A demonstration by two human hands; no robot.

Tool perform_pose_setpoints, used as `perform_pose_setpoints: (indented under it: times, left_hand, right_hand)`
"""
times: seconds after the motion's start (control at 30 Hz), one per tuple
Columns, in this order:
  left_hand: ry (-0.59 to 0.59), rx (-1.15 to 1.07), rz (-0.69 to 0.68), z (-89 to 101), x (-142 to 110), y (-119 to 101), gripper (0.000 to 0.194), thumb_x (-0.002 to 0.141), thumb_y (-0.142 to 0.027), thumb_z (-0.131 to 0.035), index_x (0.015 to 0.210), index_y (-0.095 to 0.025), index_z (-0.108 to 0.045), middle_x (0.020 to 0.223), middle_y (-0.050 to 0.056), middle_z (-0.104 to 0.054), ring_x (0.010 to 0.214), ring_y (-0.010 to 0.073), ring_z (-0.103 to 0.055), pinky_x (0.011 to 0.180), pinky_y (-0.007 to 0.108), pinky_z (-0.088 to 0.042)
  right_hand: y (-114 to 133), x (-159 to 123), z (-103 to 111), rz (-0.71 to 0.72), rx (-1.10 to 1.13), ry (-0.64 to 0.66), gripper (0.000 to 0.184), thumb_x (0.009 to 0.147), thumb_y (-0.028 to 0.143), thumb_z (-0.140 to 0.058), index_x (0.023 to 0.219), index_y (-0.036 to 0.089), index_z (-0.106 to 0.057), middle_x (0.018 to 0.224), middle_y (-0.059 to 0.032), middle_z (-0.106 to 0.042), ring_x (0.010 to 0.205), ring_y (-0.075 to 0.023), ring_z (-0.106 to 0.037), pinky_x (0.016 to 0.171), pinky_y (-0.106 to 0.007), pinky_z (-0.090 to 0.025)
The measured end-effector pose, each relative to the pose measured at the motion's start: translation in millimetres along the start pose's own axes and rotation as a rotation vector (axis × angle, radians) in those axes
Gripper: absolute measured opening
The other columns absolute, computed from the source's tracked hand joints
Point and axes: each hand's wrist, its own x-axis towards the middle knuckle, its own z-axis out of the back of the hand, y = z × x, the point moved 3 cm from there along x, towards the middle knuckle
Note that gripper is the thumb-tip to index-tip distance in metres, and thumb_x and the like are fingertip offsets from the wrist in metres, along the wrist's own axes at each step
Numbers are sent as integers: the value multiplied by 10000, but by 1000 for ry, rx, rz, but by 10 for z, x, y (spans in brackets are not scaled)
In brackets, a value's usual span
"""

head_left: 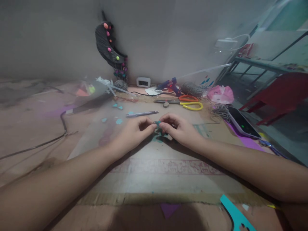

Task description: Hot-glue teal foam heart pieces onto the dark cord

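Between the fingertips of both hands is a small teal piece (157,123), perhaps foam or paper; its exact shape is hard to make out. My left hand (141,128) pinches it from the left with thumb and forefinger. From the right, my right hand (177,129) pinches the same piece, its other fingers curled beneath. Just beyond the left hand lies a pen (142,114). Small teal cut-outs (119,121) are scattered to the left of it on the pale sheet (154,184) over cardboard.
Scissors (191,104) with orange and yellow handles lie behind the hands, near a glue gun (169,85) and a small digital clock (143,82). A phone (244,122) rests at right. A teal sheet scrap (234,213) is at the front edge. A decorated black crescent (108,45) hangs on the wall.
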Motion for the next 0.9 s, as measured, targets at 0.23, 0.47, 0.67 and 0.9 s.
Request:
perform_pose_setpoints:
  times: [0.23,0.47,0.67,0.9]
  left_hand:
    - [4,51,-23,-9,-13,-35,174,871,-269,-557,739,-175,-622,694,-18,-636,640,123,-552,653,243,-447]
    - [13,7,2,-6,-4,-32,280,911,-386,-504,760,-181,-620,707,-5,-617,668,148,-551,657,264,-438]
    - [-6,34,9,4,-13,-29,309,926,-365,-495,688,-185,-573,645,-17,-568,641,141,-521,645,256,-419]
    - [15,2,28,-10,7,13,250,921,-349,-538,766,-176,-627,745,-5,-648,684,140,-565,689,253,-452]
  right_hand:
    - [0,-3,-15,3,-91,-1,171,884,330,-566,842,173,-618,738,-6,-645,668,-130,-567,629,-264,-428]
    - [-18,-11,15,-28,-66,-26,194,908,344,-552,845,174,-622,721,-10,-652,654,-130,-572,616,-264,-431]
    - [-11,-4,21,-33,-54,-26,195,907,336,-548,817,174,-608,683,0,-624,632,-125,-558,601,-259,-427]
    - [-19,-2,14,-61,-2,-5,209,894,359,-559,812,173,-609,673,-1,-624,628,-131,-578,604,-266,-438]
